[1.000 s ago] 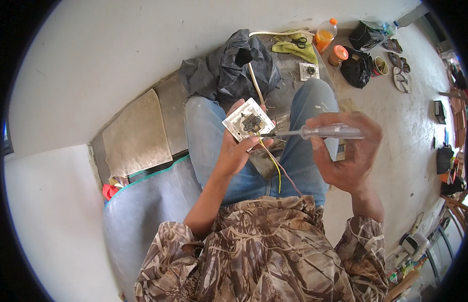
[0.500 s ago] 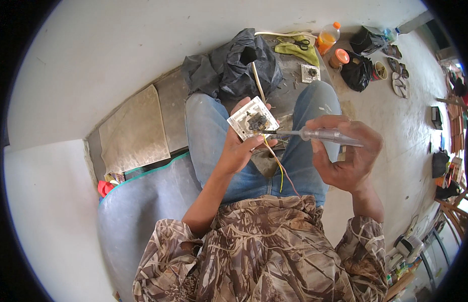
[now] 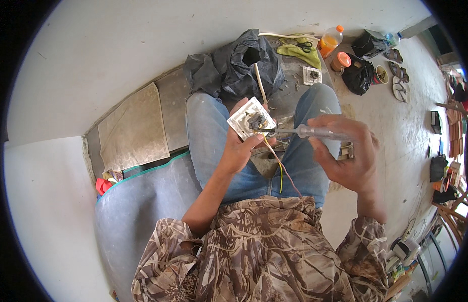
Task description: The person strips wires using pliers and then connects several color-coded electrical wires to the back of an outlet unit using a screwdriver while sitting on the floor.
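Observation:
Between my knees my left hand (image 3: 237, 150) grips a square white wall socket (image 3: 242, 121), its back with the dark centre turned up. The thumb presses the near edge. Thin wires (image 3: 279, 163), one yellow-green and one pinkish brown, hang from the socket toward my lap. In my right hand (image 3: 347, 153) is a screwdriver (image 3: 314, 132) with a clear handle, held level from the right. Its tip meets the socket near the wires; the exact contact point is too small to make out.
A black plastic bag (image 3: 219, 70) lies beyond my left knee, a white cable (image 3: 260, 83) coming from it. Farther right are a second socket (image 3: 312, 75), scissors (image 3: 305, 46) on a green cloth (image 3: 293, 52), an orange drink bottle (image 3: 329, 43), an orange-lidded jar (image 3: 340, 61) and sandals (image 3: 401, 89).
My right hand and the screwdriver have shifted slightly left and the fingers have turned on the handle. The left hand and the socket stay nearly where they were.

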Motion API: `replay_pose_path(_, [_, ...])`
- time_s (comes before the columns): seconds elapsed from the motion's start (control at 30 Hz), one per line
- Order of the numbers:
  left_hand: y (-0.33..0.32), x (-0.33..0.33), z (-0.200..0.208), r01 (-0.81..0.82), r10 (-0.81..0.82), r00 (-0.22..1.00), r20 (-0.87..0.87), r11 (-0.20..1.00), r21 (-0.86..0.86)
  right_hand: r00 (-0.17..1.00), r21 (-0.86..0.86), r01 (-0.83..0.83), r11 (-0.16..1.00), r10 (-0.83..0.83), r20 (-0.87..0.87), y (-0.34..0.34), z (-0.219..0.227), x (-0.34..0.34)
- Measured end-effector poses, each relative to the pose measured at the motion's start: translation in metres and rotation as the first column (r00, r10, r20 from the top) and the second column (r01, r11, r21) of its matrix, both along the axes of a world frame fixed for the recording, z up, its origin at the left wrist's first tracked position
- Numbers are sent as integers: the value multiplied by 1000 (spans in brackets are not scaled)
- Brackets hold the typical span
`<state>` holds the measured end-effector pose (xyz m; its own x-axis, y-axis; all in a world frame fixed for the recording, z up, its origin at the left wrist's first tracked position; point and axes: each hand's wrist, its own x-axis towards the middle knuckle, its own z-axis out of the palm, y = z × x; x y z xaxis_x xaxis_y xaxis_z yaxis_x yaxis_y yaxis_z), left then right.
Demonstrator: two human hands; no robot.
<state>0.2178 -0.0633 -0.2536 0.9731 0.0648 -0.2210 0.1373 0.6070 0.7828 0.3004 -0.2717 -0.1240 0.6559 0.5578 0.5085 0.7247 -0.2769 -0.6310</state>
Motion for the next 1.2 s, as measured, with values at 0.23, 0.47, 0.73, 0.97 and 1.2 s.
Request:
replay_pose_path(0.23, [3,-2,-14,-34,34,999,4,998,60,989,-422,-124,898,148,26,-10,35,16])
replay_pose_path(0.47, [4,-1,-16,-13,11,999,30,998,63,977,-583,-212,784,178,-115,-15,43,25])
replay_pose_path(0.73, [6,-3,-19,-15,11,999,49,996,91,972,-574,-234,785,196,-128,-16,40,25])
replay_pose_path(0.97, [6,-1,-23,3,-18,996,91,986,165,979,-464,-200,863,162,-120,-20,33,21])
replay_pose_path(1.2, [8,-2,-24,-10,-4,996,86,987,158,991,-448,-124,885,83,-109,-21,22,15])
